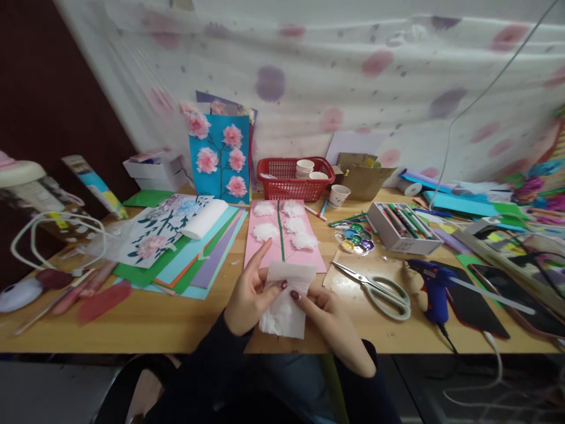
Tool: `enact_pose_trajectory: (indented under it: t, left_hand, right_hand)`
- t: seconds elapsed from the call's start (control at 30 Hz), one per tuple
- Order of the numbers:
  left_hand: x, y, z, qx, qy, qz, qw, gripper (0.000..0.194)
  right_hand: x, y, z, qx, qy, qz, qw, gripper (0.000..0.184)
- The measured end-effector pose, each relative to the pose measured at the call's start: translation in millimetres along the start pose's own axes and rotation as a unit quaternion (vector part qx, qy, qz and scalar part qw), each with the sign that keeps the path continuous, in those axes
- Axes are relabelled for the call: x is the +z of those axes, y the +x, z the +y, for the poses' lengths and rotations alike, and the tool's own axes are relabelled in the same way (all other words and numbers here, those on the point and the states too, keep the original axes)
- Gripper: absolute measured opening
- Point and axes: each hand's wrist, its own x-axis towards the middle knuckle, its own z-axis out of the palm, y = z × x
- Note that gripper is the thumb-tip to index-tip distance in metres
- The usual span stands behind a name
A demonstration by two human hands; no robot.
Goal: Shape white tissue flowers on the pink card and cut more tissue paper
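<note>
Between my two hands is a piece of white tissue paper [282,321], its upper part folded into a flat band. My left hand [252,294] pinches the left side with the thumb on top, its index finger stretched out toward the far side. From the right, my right hand [329,315] grips the same tissue, thumb over the fold and fingers curled behind. Just beyond lies a pink sheet of paper [256,254] bearing a green stem [281,232] and several fluffy white tissue flowers [304,240].
Scissors [379,290] and a blue glue gun [435,285] lie to the right. A box of markers [404,235], a paint palette [355,238], a paper cup [339,195] and a red basket [293,187] stand behind. Coloured paper sheets [216,259] spread leftward, below a blue flower card [220,159].
</note>
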Motion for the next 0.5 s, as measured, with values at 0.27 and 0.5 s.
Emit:
enact_pose_trajectory:
  t: [0.27, 0.5]
  left_hand:
    - [-12.7, -12.9, 1.8, 0.14, 0.161, -0.092, 0.973, 0.038]
    - [-14.3, -19.0, -2.9, 0.146, 0.242, -0.088, 0.955, 0.045]
  right_hand:
    - [-5.4, -4.6, 5.1, 0.015, 0.059, 0.056, 0.997, 0.027]
    - [1.1, -11.6, -1.0, 0.035, 0.141, 0.079, 0.986, 0.03]
